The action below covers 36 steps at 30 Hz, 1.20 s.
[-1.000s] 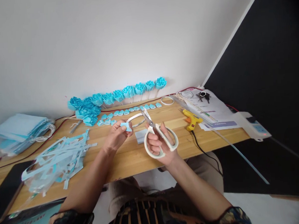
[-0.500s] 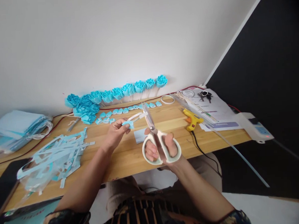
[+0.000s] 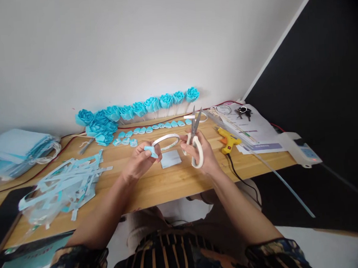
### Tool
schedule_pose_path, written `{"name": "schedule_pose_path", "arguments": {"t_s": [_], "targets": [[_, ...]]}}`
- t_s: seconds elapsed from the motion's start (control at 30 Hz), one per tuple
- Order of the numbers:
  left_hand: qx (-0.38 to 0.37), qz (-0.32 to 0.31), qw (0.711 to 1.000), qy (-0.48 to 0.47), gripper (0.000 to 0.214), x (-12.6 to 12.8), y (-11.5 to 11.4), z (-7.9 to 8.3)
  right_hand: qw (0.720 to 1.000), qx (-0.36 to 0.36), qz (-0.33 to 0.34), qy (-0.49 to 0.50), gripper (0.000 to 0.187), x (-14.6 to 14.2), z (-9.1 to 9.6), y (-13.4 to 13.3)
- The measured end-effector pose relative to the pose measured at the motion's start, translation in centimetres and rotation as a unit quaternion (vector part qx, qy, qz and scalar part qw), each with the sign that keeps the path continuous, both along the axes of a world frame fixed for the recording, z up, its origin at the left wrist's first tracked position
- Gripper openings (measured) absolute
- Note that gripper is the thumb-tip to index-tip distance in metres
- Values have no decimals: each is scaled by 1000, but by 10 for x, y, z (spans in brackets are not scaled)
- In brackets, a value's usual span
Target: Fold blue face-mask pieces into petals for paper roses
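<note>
My left hand (image 3: 141, 160) pinches a small folded blue piece (image 3: 151, 151) above the wooden table (image 3: 157, 184). A white strip of tape (image 3: 166, 139) loops from that piece across to my right hand. My right hand (image 3: 202, 153) grips white-handled scissors (image 3: 195, 139), blades pointing up and away and slightly apart. A small pale blue square (image 3: 170, 158) lies flat on the table between my hands. A row of small blue folded petals (image 3: 154, 128) runs along the table behind them.
Blue paper roses (image 3: 135, 110) line the wall. A heap of blue strips (image 3: 63, 183) lies at left, a stack of blue masks (image 3: 16, 150) beyond it. A yellow glue gun (image 3: 228, 140), papers (image 3: 251, 129), keys (image 3: 243, 111) and a white device (image 3: 304, 152) sit right.
My right hand turned the scissors from lying toward the left hand to pointing upward and moved right. The white strip now loops between both hands. The left hand stayed near its place.
</note>
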State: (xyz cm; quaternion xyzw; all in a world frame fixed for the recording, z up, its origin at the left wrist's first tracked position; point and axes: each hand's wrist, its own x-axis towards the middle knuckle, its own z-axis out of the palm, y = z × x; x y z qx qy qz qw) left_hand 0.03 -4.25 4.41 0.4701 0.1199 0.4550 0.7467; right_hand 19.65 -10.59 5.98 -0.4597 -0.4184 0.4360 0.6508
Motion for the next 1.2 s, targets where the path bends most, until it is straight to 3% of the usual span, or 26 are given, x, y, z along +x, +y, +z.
{"name": "schedule_pose_path", "arguments": {"t_s": [0.2, 0.3, 0.43, 0.5, 0.6, 0.67, 0.73, 0.83, 0.9, 1.0, 1.2], "targets": [[-23, 14, 999, 22, 37, -1, 3, 3, 990, 46, -7, -130, 37, 2, 4, 14], [-6, 39, 998, 44, 34, -5, 6, 7, 966, 50, -28, -251, 34, 11, 5, 15], [37, -4, 994, 105, 32, -7, 5, 7, 925, 48, -39, -376, 32, 19, 11, 15], [60, -6, 990, 129, 32, -6, 4, 6, 918, 51, -21, -392, 34, 19, 14, 15], [105, 59, 982, 147, 33, -4, 3, 6, 946, 42, -4, -322, 44, 20, 18, 13], [128, 110, 973, 157, 33, -3, 4, 7, 978, 39, 11, -206, 45, 20, 19, 7], [141, 142, 965, 168, 34, -3, 6, 8, 994, 27, 82, -64, 43, 19, 18, -4], [163, 158, 957, 179, 35, -3, 7, 8, 959, -37, 272, 73, 56, 16, 13, -26], [180, 151, 955, 181, 36, -4, 6, 8, 931, -70, 342, 104, 60, 14, 8, -37], [202, 130, 954, 179, 35, -5, 4, 8, 911, -101, 383, 114, 65, 13, 1, -45], [220, 93, 956, 171, 31, -6, 2, 10, 902, -111, 396, 132, 68, 12, -5, -42]]}}
